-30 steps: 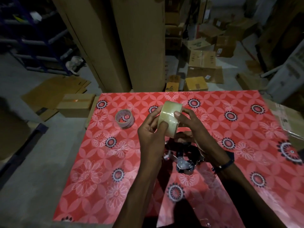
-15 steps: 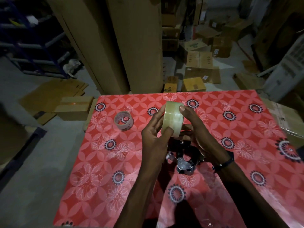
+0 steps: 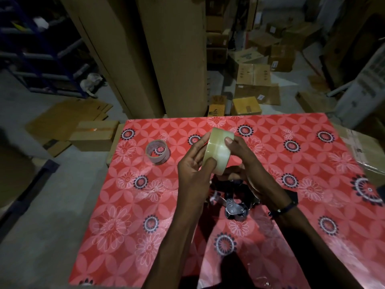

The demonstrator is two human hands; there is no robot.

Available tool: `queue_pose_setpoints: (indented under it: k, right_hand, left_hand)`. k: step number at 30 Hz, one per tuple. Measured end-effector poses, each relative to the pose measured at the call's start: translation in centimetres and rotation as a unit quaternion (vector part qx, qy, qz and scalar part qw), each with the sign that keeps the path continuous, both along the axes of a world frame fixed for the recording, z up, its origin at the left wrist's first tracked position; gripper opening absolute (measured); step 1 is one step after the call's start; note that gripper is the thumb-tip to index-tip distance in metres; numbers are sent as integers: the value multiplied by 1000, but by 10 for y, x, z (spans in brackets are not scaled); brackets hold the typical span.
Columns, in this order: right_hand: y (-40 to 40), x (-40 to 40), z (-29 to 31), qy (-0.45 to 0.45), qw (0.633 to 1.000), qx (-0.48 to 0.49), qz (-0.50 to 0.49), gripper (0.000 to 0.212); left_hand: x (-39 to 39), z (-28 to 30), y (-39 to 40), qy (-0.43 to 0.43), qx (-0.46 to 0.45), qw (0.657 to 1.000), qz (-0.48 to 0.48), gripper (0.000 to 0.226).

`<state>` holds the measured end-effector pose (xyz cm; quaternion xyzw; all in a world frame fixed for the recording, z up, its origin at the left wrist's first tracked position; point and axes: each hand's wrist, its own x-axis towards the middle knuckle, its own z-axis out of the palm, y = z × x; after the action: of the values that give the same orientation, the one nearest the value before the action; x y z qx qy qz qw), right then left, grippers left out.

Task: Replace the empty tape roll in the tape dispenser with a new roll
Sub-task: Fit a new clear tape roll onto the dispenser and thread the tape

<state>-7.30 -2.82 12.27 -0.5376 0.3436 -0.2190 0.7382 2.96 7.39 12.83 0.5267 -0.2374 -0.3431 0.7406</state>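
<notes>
I hold a full roll of clear tape point(image 3: 219, 150) on edge above the table, gripped from both sides. My left hand point(image 3: 192, 165) presses its thumb on the roll's near face. My right hand point(image 3: 242, 155) lays its thumb across the top of the band. Below my hands lies the black and metal tape dispenser point(image 3: 234, 203), partly hidden by my wrists. The empty tape core point(image 3: 157, 151), a thin pale ring, stands on the table to the left, apart from both hands.
The table wears a red flowered cloth point(image 3: 302, 163). Tall cardboard sheets point(image 3: 158, 55) stand just beyond its far edge. Cardboard boxes point(image 3: 253, 88) litter the floor behind, and a box point(image 3: 94, 133) sits at the table's left corner.
The roll has stayed in both hands and tilted a little. My right thumb has shifted along its top edge. The view has dipped slightly.
</notes>
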Motion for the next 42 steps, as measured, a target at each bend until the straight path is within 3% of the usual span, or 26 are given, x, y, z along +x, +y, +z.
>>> queue_pose_setpoints:
  k: [4, 9, 13, 19, 23, 27, 33, 38, 42]
  right_hand:
    - [0, -1, -2, -11, 1000, 7, 13, 59]
    - [-4, 0, -5, -7, 1000, 0, 6, 61]
    - [-4, 1, -5, -1, 1000, -14, 28, 66]
    - [-7, 8, -2, 35, 996, -77, -2, 44]
    - [-10, 9, -7, 62, 992, -111, 7, 56]
    - [-7, 5, -10, 56, 991, -120, 21, 45]
    - [-3, 7, -14, 70, 992, -105, 7, 77]
    - [-4, 9, -18, 81, 990, -115, 11, 86]
    - [-4, 7, -15, 55, 992, -109, 6, 65]
  left_hand:
    - [4, -3, -1, 0, 12, 1000, 13, 53]
    - [5, -4, 3, -16, 10, 1000, -15, 63]
    - [5, -1, 0, -16, 4, 1000, 20, 50]
    - [10, -2, 1, -31, 11, 999, -10, 61]
    - [10, -1, -1, -13, 11, 1000, 3, 54]
    - [10, -1, -2, 3, 10, 1000, 17, 47]
    - [13, -3, 2, -29, -2, 999, -19, 54]
    - [8, -4, 1, -7, 10, 1000, 18, 47]
    - [7, -6, 0, 16, 15, 999, 24, 41]
